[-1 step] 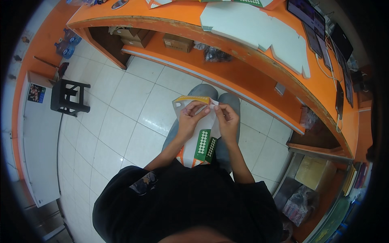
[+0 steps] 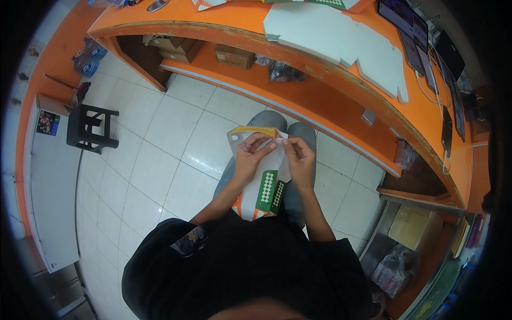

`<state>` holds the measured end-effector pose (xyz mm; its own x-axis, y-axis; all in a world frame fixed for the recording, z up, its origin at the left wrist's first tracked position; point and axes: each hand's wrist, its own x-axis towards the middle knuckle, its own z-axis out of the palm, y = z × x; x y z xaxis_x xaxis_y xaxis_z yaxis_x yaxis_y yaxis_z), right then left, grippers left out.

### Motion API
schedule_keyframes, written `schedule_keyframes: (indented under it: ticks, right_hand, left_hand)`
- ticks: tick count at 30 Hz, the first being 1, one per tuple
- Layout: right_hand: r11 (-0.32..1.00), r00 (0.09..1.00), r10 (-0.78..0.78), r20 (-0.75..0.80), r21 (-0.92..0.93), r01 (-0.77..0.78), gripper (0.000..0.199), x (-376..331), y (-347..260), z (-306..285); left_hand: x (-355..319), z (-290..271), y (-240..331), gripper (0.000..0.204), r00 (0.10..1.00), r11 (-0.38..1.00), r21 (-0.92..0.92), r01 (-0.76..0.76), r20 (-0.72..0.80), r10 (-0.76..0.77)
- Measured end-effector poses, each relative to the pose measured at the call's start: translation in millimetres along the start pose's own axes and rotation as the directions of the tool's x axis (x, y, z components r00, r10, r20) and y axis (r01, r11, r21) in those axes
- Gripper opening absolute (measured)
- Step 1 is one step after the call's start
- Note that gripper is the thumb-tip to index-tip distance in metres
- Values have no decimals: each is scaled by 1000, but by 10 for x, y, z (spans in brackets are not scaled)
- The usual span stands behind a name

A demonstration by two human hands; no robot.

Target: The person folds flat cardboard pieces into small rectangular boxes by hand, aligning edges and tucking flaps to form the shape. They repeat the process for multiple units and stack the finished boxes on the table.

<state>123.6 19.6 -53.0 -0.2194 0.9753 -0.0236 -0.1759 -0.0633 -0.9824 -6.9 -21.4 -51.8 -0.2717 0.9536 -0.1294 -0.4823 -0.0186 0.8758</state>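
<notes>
Head view, looking straight down: both hands meet over the lap, working the top edge of a flat carton [image 2: 260, 184]. Left hand [image 2: 249, 158] grips the carton near its upper flap, fingers curled over the white panel just below the yellow strip. Right hand [image 2: 300, 158] pinches the same edge beside it, thumb and forefinger closed on a small fold; the two hands nearly touch at the fingertips. Below the hands the carton hangs down over the jeans [image 2: 272, 120], showing green checkered panels and an orange corner close to the body. Beyond the hands, farther out, an orange counter [image 2: 341, 85] curves across with white die-cut sheets [image 2: 330, 34] lying on top. Well off to the left hand's side stands a black stool [image 2: 89, 128] on the tiled floor [image 2: 160, 133].
</notes>
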Motion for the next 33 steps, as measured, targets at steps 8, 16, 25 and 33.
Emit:
schedule_keyframes:
  ticks: [8,16,25,33]
  right_hand:
    - [1000,999,7,36,27,-8,12,10,26,-34]
    - [1000,1000,-13,23,-18,13,15,-4,-3,-22]
    - [967,983,183,30,172,-186,17,-55,42,-38]
    - [972,997,55,46,227,-64,11,-57,61,64]
  left_hand:
    - [22,-25,-44,24,1000,1000,2,0,20,0]
    - [14,-24,-56,24,999,1000,-8,8,37,-7]
    - [-10,-66,-21,25,998,998,22,67,-14,-67]
    - [-54,-27,-79,30,998,997,51,-65,15,64]
